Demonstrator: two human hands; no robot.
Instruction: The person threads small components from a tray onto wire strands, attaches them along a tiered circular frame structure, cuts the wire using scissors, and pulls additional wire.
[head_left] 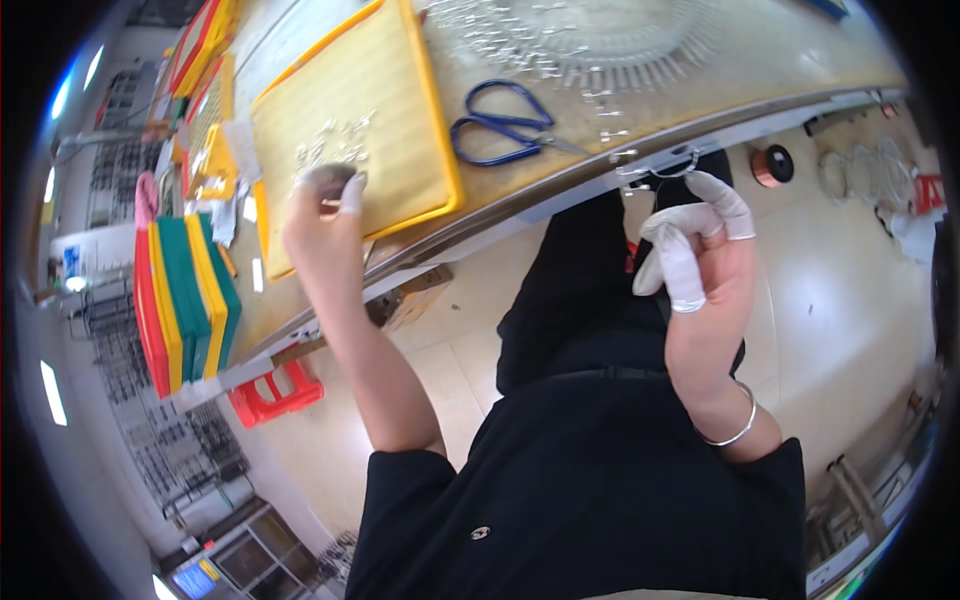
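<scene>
My left hand (327, 200), a white cover on one finger, is over the yellow-rimmed tray (440, 150). Its fingers are drawn together, slightly blurred, beside a loose pile of small silvery pieces (335, 142); what they pinch is too small to make out. My right hand (705, 245), with white covers on several fingers, is raised just off the table's front edge, its fingers curled in. At its fingertips is the looped end of a thin wire strand with small clear and silvery pieces (613, 135), which runs back over the edge onto the table.
Blue-handled scissors (505, 125) lie right of the tray. More strung pieces (620, 60) curve across the back of the table. Stacked red, yellow and green trays (185, 300) stand at left. A red stool (278, 392) and a spool of copper-coloured wire (771, 166) are on the floor.
</scene>
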